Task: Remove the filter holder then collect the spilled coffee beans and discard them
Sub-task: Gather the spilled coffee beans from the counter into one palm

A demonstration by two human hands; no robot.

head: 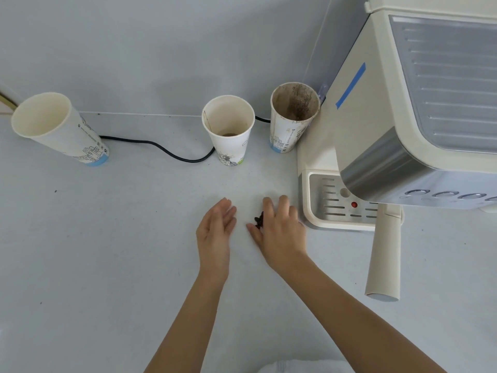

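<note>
A small heap of dark coffee beans point(258, 221) lies on the grey counter, just left of the espresso machine. My right hand point(279, 230) rests palm down with its thumb side against the beans, fingers spread flat. My left hand point(216, 227) stands on its edge a little to the left, palm facing the beans, fingers straight and holding nothing. The cream filter holder handle point(385, 254) sticks out from under the machine's head toward me, at the right; its basket end is hidden by the machine.
Three paper cups stand along the back wall: a clean one point(57, 127) at left, one point(228, 127) with dark dregs in the middle, a coffee-stained one point(293, 117) against the cream espresso machine point(390, 103). A black cable point(161, 148) runs behind them. The drip tray point(330, 200) sits beside my right hand.
</note>
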